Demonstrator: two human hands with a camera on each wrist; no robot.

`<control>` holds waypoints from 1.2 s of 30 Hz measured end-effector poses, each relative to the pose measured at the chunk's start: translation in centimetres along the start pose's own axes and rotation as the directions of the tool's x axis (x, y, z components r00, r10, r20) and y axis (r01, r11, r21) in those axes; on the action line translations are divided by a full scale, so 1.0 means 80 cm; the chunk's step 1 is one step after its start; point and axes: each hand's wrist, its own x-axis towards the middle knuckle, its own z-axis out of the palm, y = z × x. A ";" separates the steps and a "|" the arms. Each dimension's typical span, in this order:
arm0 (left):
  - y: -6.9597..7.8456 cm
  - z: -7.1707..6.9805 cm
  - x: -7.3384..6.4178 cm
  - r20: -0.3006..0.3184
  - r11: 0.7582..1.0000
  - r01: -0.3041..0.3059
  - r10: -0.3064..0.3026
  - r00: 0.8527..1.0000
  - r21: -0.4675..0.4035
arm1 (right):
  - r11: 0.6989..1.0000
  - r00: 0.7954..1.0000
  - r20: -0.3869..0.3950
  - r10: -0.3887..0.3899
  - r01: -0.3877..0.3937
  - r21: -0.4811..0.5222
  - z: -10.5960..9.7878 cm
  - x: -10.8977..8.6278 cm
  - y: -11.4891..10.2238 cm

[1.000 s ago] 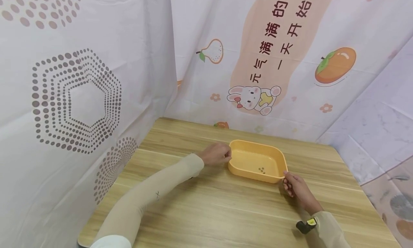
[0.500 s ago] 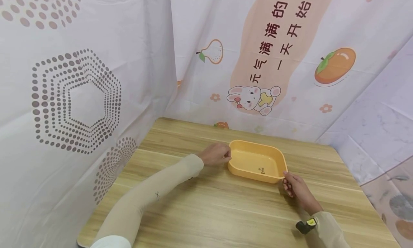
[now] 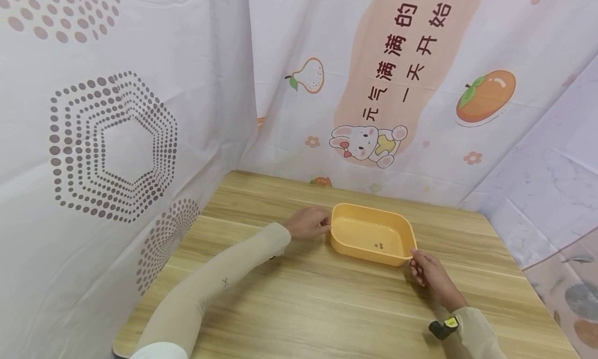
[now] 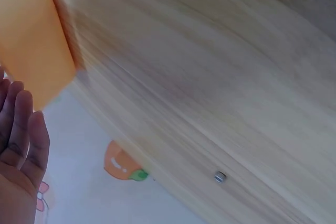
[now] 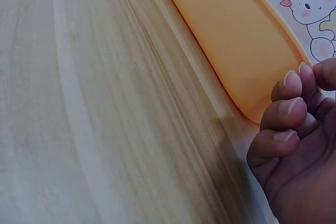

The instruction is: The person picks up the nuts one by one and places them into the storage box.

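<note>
An orange plastic tray (image 3: 369,256) stands on the table, with a few small dark round pieces (image 3: 380,246) on its floor. My right hand (image 3: 433,276) pinches its near right corner between thumb and fingers; the right wrist view shows that hand's other fingers curled beside the tray wall (image 5: 226,30). At the tray's left end is my left hand (image 3: 308,222), fingertips by the rim. In the left wrist view its fingers (image 4: 22,124) are only loosely bent, close to the tray, and I see nothing held in them.
A small silvery piece (image 4: 220,176) lies on the wooden table (image 3: 303,307), seen only in the left wrist view. Behind the table hangs a printed curtain (image 3: 289,156). Another patterned curtain (image 3: 201,115) borders the left side.
My left hand has drawn back slightly to the left from the tray's rim. The right hand and the tray stay nearly in place.
</note>
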 end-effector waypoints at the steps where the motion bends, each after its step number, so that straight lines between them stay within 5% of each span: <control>1: -0.003 -0.001 -0.002 -0.002 1.000 -0.007 0.007 1.000 0.006 | 1.000 1.000 0.003 0.000 0.000 0.001 0.000 0.000 0.000; 5: -0.018 -0.001 -0.009 -0.008 1.000 -0.007 0.008 1.000 0.024 | 1.000 1.000 0.006 0.002 -0.002 0.009 0.000 -0.001 0.000; 16: -0.063 -0.011 -0.038 -0.020 0.988 0.156 -0.156 0.988 0.022 | 1.000 1.000 0.006 0.002 -0.002 0.022 0.001 -0.002 -0.001; 36: -0.114 -0.020 -0.089 0.004 0.962 0.242 -0.244 0.970 0.127 | 1.000 1.000 0.018 0.004 -0.005 0.031 0.000 -0.001 0.000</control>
